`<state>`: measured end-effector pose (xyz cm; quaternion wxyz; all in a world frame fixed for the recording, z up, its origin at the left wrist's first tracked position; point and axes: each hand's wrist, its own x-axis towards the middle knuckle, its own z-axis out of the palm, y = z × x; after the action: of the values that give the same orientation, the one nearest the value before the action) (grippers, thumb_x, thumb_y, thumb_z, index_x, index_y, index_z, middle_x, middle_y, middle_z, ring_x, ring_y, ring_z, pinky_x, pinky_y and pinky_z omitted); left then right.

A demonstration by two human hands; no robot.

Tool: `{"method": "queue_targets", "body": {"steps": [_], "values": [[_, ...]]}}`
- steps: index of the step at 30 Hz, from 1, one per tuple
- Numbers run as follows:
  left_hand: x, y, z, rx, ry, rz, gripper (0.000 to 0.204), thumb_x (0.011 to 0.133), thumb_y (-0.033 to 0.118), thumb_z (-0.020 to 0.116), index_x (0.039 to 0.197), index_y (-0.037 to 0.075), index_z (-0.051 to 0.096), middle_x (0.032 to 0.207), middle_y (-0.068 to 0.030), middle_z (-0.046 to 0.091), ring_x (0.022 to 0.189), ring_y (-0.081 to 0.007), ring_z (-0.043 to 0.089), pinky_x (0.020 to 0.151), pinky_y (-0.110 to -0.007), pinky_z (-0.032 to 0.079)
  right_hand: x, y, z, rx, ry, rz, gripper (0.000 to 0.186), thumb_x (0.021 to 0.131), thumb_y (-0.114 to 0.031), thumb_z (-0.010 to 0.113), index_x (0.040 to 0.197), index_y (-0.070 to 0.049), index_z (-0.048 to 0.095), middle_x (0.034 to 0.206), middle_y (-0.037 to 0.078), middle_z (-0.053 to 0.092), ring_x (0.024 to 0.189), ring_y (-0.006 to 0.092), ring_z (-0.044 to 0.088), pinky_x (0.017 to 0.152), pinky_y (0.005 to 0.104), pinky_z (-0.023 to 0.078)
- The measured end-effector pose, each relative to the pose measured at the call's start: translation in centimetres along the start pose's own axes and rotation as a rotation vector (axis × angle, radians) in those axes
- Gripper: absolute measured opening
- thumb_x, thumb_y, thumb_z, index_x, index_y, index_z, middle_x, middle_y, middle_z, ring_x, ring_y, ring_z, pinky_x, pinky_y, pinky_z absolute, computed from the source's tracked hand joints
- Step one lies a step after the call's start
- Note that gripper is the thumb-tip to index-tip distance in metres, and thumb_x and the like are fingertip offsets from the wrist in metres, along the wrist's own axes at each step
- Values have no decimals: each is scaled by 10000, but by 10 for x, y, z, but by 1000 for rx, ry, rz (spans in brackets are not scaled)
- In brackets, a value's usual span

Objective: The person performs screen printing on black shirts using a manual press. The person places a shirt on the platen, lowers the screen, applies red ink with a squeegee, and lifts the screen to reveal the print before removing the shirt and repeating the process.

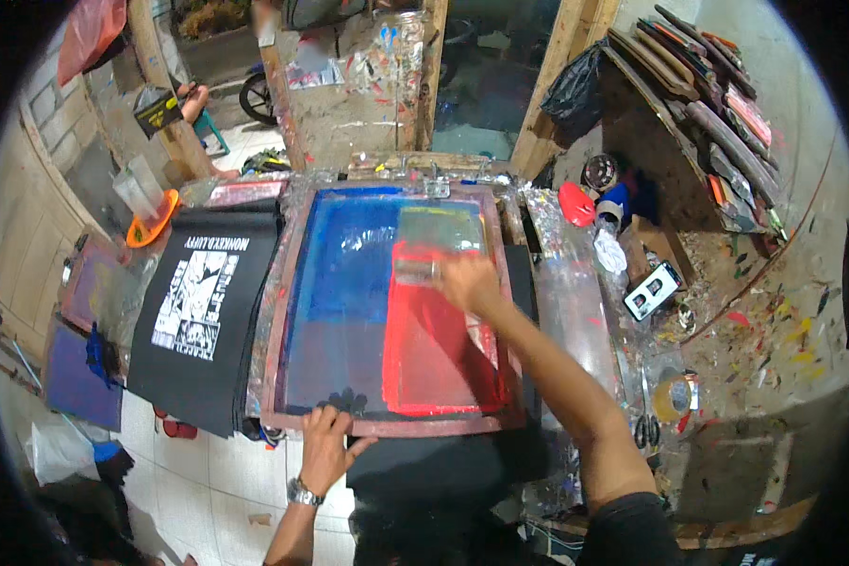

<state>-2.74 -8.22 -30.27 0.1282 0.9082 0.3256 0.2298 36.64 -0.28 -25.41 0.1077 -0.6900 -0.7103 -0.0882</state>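
In front of me lies a screen printing frame with a reddish-brown border and a mesh stained blue at the upper left. Wet red ink covers a tall block on its right half. My right hand is closed around a squeegee, which is blurred, at the upper part of the red block. At the near bar of the frame, left of its middle, my left hand has its fingers hooked over the edge and its thumb out to the side. Black fabric shows below the frame.
Left of the frame hangs a stack of black printed shirts. An orange tray sits beyond it. On the right are a phone, a red lid-like disc, scissors and a tub. Squeegees crowd a shelf.
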Motion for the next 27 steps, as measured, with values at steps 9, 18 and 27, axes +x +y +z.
{"method": "queue_targets", "body": {"steps": [9,18,27], "values": [[-2,3,-1,-22,-74,-89,429,716,366,898,892,63,649,929,-102,547,912,-321,531,792,-451,399,-44,-33,-6,27,14,6,384,897,-362,718,1097,-68,574,837,139,711,710,356,723,673,498,570],[18,17,-22,31,-70,-49,477,651,369,924,867,32,665,902,-142,605,893,-364,578,807,-464,447,-192,-133,-54,84,-14,-50,387,867,-342,720,1116,-69,605,966,94,653,862,265,685,855,539,519],[62,33,-69,-239,363,-74,389,770,323,875,936,25,688,969,-102,640,928,-305,594,905,-444,440,-107,-127,-170,-135,681,51,610,782,-658,756,935,-76,656,843,69,634,806,242,620,892,488,414]]}}
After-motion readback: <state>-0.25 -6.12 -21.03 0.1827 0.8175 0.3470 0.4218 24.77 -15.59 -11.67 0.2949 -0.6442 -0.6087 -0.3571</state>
